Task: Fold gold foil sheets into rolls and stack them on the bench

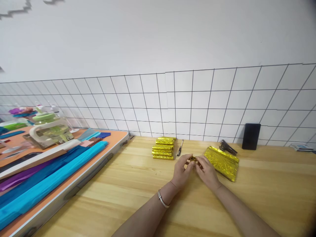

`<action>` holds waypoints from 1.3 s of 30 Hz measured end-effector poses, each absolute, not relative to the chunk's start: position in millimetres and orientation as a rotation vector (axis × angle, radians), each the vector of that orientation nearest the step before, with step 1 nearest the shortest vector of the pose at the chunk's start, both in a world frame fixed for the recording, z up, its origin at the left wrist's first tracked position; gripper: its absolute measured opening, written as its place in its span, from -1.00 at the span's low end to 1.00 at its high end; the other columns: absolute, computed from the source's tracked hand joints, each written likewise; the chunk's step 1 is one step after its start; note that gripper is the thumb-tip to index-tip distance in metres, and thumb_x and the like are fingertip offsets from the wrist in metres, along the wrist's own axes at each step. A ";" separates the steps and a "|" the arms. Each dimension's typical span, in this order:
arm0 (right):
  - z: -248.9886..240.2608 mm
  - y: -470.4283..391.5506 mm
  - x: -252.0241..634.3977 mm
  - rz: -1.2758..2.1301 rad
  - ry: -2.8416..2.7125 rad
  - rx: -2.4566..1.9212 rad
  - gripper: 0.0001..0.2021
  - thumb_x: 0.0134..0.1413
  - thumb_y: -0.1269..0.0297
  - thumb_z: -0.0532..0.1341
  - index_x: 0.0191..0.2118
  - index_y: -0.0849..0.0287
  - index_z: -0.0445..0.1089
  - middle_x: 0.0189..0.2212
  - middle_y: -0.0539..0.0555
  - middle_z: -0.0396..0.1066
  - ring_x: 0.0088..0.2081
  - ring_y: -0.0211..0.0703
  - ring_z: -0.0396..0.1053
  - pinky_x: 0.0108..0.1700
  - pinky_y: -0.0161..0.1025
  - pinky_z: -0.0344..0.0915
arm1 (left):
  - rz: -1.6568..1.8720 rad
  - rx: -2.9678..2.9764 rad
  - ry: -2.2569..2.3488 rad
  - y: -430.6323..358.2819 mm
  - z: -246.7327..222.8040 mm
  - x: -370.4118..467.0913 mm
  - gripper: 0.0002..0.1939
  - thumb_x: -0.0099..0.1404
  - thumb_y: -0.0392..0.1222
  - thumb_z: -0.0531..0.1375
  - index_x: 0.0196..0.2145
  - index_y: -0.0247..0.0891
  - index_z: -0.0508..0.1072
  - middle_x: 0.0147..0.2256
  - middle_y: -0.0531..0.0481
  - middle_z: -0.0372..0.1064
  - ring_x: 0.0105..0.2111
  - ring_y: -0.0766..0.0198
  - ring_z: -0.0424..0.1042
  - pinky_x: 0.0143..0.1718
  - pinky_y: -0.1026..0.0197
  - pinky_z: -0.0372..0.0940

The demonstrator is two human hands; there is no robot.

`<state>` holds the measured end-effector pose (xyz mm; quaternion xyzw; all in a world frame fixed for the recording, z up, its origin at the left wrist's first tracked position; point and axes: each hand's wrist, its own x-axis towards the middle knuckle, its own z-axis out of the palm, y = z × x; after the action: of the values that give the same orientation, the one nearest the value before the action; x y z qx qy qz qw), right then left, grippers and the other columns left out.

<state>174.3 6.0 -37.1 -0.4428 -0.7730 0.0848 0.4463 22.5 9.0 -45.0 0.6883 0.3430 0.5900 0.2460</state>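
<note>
My left hand [183,170] and my right hand [206,171] meet over the wooden table. Their fingertips pinch a small piece of gold foil [193,158] between them, mostly hidden by the fingers. Left of my hands lies a row of several rolled gold foil strips [163,152], side by side. A flat stack of gold foil sheets [224,164] rests just right of my right hand. Behind my hands is a black-and-white pen [180,148]. At the back of the foil stack sits a black stapler-like tool [228,147].
On the left, an orange-topped board [116,140] carries rolls of coloured crepe paper [81,169] and a green-lidded clear jug [49,126]. A black phone-like slab [251,136] leans on the white tiled wall [184,102]. Flat packets [301,147] lie at the far right.
</note>
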 end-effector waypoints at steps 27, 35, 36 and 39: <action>-43.4 6.9 170.3 0.142 -2.028 -1.117 -0.67 0.19 0.30 -0.02 0.06 0.15 0.22 -0.06 0.19 0.34 -0.06 -0.05 0.32 -0.05 -0.05 0.32 | 1.567 1.798 0.893 8.1 -41.5 23.6 -0.68 0.24 -0.26 0.14 -0.03 -0.18 0.40 -0.10 -0.10 0.31 -0.13 0.25 0.34 -0.21 0.22 0.35; -38.7 4.9 170.4 0.165 -2.043 -1.120 -0.66 0.18 0.31 -0.02 0.06 0.16 0.24 -0.06 0.19 0.33 -0.06 -0.05 0.32 -0.04 -0.05 0.31 | 1.575 1.762 0.896 7.2 -42.1 24.4 -0.70 0.23 -0.23 0.17 -0.06 -0.19 0.41 -0.13 -0.10 0.32 -0.16 0.26 0.35 -0.25 0.24 0.35; -37.9 4.7 170.7 0.167 -2.045 -1.118 -0.66 0.18 0.32 -0.01 0.06 0.15 0.24 -0.06 0.18 0.33 -0.06 -0.06 0.32 -0.04 -0.05 0.31 | 1.570 1.752 0.898 7.1 -41.7 24.4 -0.71 0.22 -0.23 0.17 -0.07 -0.19 0.41 -0.14 -0.10 0.32 -0.18 0.26 0.36 -0.25 0.25 0.35; -36.7 4.8 171.6 0.169 -2.053 -1.105 -0.66 0.17 0.33 0.00 0.06 0.14 0.24 -0.08 0.16 0.35 -0.07 -0.07 0.33 -0.04 -0.06 0.31 | 1.559 1.715 0.912 6.9 -41.2 24.4 -0.72 0.21 -0.21 0.19 -0.09 -0.20 0.42 -0.16 -0.09 0.34 -0.21 0.28 0.37 -0.27 0.26 0.36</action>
<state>171.6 4.8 -36.7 -0.4352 -0.8082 0.0667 0.3911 24.4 6.9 -41.2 0.6525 0.3468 0.5930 0.3197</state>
